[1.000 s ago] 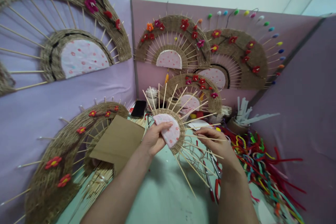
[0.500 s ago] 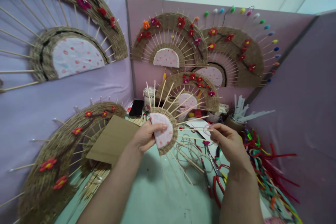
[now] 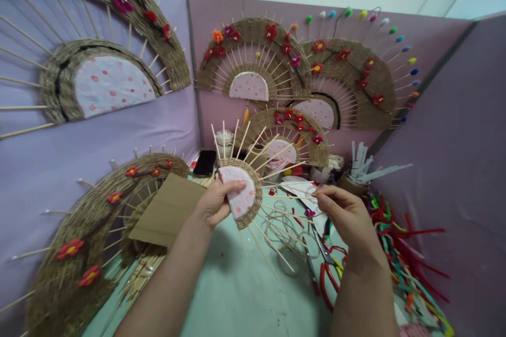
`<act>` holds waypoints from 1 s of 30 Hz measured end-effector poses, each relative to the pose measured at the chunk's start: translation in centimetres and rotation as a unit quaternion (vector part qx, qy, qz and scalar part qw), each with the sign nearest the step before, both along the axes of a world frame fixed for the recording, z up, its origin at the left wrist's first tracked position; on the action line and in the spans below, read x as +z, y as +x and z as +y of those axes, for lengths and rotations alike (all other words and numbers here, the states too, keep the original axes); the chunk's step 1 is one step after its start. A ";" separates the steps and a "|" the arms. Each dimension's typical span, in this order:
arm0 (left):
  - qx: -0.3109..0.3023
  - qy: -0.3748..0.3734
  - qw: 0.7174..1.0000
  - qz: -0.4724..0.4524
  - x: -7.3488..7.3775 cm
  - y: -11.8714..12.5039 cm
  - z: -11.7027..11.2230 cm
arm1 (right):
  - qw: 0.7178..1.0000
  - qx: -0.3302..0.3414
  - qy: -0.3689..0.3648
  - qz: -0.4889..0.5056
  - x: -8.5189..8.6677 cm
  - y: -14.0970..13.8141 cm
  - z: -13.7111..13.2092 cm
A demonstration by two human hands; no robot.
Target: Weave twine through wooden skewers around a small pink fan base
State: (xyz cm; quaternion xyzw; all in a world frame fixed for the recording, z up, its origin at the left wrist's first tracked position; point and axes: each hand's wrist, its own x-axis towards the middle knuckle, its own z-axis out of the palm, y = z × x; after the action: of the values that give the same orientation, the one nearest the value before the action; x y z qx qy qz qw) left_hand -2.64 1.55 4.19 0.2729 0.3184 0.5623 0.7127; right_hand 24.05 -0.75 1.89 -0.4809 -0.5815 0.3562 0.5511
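My left hand (image 3: 215, 201) grips a half-round woven piece by its flat side, thumb on the pink-spotted white cloth centre (image 3: 242, 196). A twine band (image 3: 256, 192) edges that cloth, and thin wooden sticks (image 3: 269, 143) fan out from it. On the right, the fingertips of my right hand (image 3: 342, 210) are pinched together on a thin strand of twine beside the tips of the sticks. Loose loops of twine (image 3: 280, 226) hang or lie below the sticks; where the strand runs is hard to follow.
Scissors with red handles (image 3: 326, 279) lie by my right forearm, near coloured pipe cleaners (image 3: 407, 253). Brown cardboard (image 3: 168, 213) and a bundle of sticks (image 3: 142, 271) lie left. A phone (image 3: 205, 162) and a glass jar (image 3: 224, 142) stand behind. Finished woven fans (image 3: 253, 29) hang on the partitions.
The woven piece has moved slightly left and turned a little in my left hand. My right hand remains pinched near the stick tips, almost in place.
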 end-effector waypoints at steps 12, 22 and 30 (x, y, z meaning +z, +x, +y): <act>0.024 -0.036 0.985 -0.166 0.1 1.8 0.0 | 0.973 0.170 -0.061 -0.143 1.5 -3.4 0.1; 0.055 -0.050 0.984 -0.165 -0.1 2.0 0.0 | 0.977 0.155 -0.053 -0.140 1.2 -3.3 0.2; 0.047 -0.031 0.986 -0.157 -0.3 1.8 0.2 | 0.978 0.150 -0.056 -0.137 1.0 -3.1 0.5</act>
State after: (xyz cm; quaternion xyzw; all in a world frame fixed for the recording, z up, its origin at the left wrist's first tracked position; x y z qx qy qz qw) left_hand -0.83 1.70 3.87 0.1436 0.2319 0.6208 0.7349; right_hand 20.91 -0.27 2.88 -0.4625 -0.6961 0.3978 0.3786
